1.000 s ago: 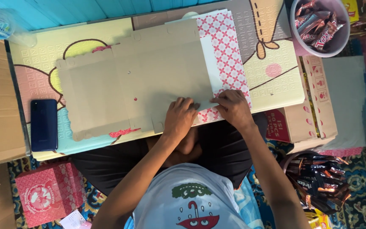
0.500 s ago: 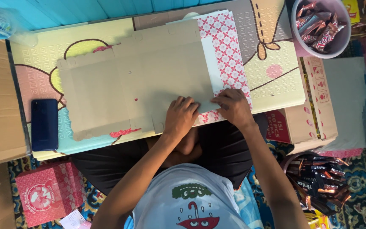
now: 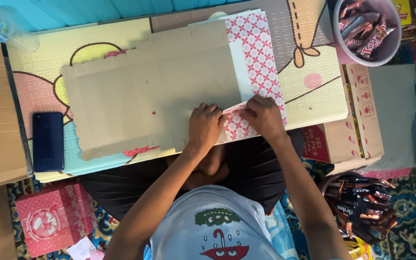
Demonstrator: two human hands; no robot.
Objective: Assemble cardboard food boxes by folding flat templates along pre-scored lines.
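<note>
Flat cardboard sheet (image 3: pixel 155 96) spread across the counter (image 3: pixel 314 101).
Phone (image 3: pixel 48 142) lies left of it, snack tub (image 3: pixel 367 31) sits far right, both hands press its near edge.

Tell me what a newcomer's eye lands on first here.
First, the big flat cardboard sheet spread over the cartoon-printed low table, with a red-and-white patterned flap at its right end. Both hands, the left hand and the right hand, press a fold at its near edge. A dark blue phone lies at the table's left.
</note>
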